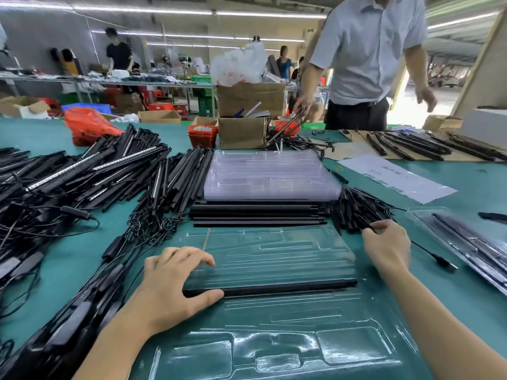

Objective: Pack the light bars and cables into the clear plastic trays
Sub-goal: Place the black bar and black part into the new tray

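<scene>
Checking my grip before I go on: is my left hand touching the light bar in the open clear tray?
Touching. The head view shows the left hand with its thumb lying along the light bar in the clear tray.

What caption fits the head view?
Left hand presses light bar into clear tray; right hand picks cable.

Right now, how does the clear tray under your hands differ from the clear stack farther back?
The open tray is a single sheet with one black light bar in it; the stack of trays is many layers, holding nothing visible. The left hand steadies the open tray; nobody touches the stack. Both are clear moulded plastic.
</scene>
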Available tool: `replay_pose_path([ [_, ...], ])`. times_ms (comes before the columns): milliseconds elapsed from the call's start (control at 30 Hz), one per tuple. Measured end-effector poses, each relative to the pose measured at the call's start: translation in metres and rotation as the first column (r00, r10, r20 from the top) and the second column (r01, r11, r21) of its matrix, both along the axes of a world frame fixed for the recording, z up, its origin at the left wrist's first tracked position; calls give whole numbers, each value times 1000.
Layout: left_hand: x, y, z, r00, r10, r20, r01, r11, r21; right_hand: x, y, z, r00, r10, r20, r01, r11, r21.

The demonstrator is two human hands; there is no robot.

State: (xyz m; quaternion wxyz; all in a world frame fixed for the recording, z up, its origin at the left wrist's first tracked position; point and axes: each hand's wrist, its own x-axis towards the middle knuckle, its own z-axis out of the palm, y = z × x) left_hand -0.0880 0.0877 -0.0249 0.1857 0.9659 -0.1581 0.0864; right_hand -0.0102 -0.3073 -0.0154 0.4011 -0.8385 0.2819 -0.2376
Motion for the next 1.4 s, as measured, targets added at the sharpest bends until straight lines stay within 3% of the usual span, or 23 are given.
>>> replay_pose_path([
  [200, 7, 0, 1, 999, -24, -36, 25, 1000, 11, -4, -8, 4, 991, -93, 97, 83, 992, 94],
  [333, 18, 0, 3, 997, -28, -66, 30, 999, 16, -7, -3, 17, 922, -125, 366, 38, 971, 235],
  [400, 22, 1, 3, 998, -26, -62, 28, 999, 24, -11, 3, 29, 881, -104, 462, -125, 891, 437],
  [500, 25, 1, 1, 998, -24, -56, 26, 999, 30, -22, 18, 44, 844, 148, 516, -486, 619, 616],
  [567, 25, 1, 0, 998, -24, -52, 25, 999, 30, -30, 31, 48, 801, 386, 457, -598, 553, 581],
  [667, 25, 1, 0, 999, -22, -47, 23, 999, 36, -43, 49, 47, 711, 664, 232, -695, 616, 370],
  [767, 25, 1, 0, 999, -16, -50, 18, 999, 33, -59, 70, 51, 508, 858, 80, -848, 482, 221],
  [867, 26, 1, -1, 999, -14, -47, 16, 1000, 23, -69, 90, 48, 292, 938, -185, -952, 304, 39],
  [967, 25, 2, -2, 999, -16, -41, 16, 1000, 14, -73, 105, 39, 170, 902, -396, -983, 185, 0],
  [1400, 27, 2, -3, 998, -19, -56, 19, 1000, -5, -73, 87, 38, 138, 869, -476, -983, 179, 42],
])
